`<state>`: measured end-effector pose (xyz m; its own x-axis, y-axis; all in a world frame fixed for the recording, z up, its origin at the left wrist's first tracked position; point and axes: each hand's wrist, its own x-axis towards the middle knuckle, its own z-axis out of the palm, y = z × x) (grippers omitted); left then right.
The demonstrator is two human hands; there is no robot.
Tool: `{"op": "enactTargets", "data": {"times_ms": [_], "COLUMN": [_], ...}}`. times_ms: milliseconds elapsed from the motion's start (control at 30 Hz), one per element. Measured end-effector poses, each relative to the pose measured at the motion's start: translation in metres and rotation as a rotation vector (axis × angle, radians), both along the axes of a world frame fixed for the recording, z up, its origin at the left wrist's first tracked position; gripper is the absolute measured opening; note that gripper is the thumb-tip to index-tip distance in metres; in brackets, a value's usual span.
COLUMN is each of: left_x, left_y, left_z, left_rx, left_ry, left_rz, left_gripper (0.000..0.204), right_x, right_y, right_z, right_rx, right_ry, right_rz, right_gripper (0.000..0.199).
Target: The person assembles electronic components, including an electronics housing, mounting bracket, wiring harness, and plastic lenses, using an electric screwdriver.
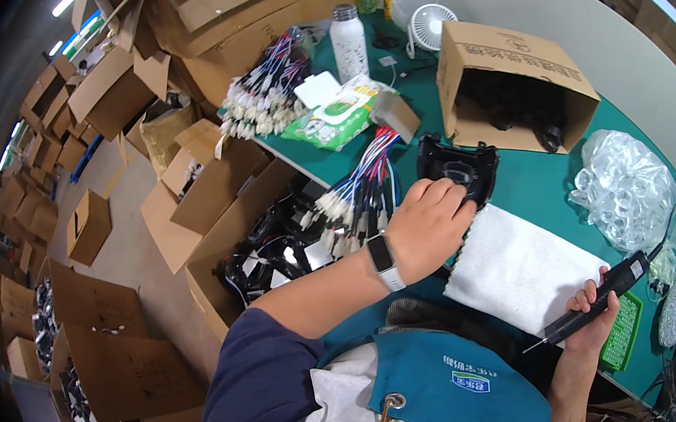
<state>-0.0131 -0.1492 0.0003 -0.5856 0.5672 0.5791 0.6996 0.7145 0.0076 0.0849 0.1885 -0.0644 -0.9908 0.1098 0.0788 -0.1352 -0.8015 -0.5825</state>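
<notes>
My left hand (436,225) reaches across to the right, its fingers curled over the near edge of a black moulded plastic housing (481,165). The fingertips are partly hidden against the part. The housing lies on the green work table just beyond a folded white cloth (512,265). Low on the right, my right hand (595,332) is wrapped around a black corded electric screwdriver (602,301). Its thin bit points left, over the cloth's near edge. A bundle of wires with white connectors (365,186) lies left of the housing.
An open carton of black parts (518,51) stands behind the housing. Right of it sits a bag of clear plastic pieces (625,186); a green tray (623,333) lies beside my right hand. Wipes (338,117), a bottle (348,43) and a fan (431,26) are farther back. Another carton (216,291) stands left.
</notes>
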Motion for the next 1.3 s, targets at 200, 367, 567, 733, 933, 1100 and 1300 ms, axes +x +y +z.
{"op": "enactTargets", "data": {"times_ms": [200,367,567,733,933,1100,1300], "left_x": [-0.013,0.025,0.059,0.071,0.043,-0.077,-0.174], "left_y": [0.018,0.046,0.095,0.117,0.088,0.002,-0.050], "left_z": [-0.012,0.002,0.006,-0.018,0.015,0.028,0.015], "left_rx": [-0.010,0.060,0.065,-0.057,0.178,-0.160,-0.651], "left_ry": [-0.025,-0.077,-0.131,-0.137,-0.270,-0.120,-0.297], "left_rz": [-0.036,-0.185,-0.379,-0.431,-0.691,-0.016,0.365], "left_gripper": [0.011,0.009,0.009,0.012,0.051,0.056,0.069], "right_x": [0.008,0.009,0.007,0.018,0.075,0.092,0.087], "right_y": [-0.005,-0.006,-0.004,0.001,0.038,0.051,0.048], "right_z": [0.003,0.004,0.001,0.011,0.034,0.053,0.064], "right_rx": [0.060,0.057,0.056,-0.019,-0.001,0.050,0.003], "right_ry": [-0.007,-0.036,0.044,0.104,0.277,0.356,0.412], "right_rz": [-0.068,-0.077,-0.058,-0.030,-0.173,-0.276,-0.317], "right_gripper": [0.048,0.048,0.050,0.054,0.057,0.060,0.058]}}
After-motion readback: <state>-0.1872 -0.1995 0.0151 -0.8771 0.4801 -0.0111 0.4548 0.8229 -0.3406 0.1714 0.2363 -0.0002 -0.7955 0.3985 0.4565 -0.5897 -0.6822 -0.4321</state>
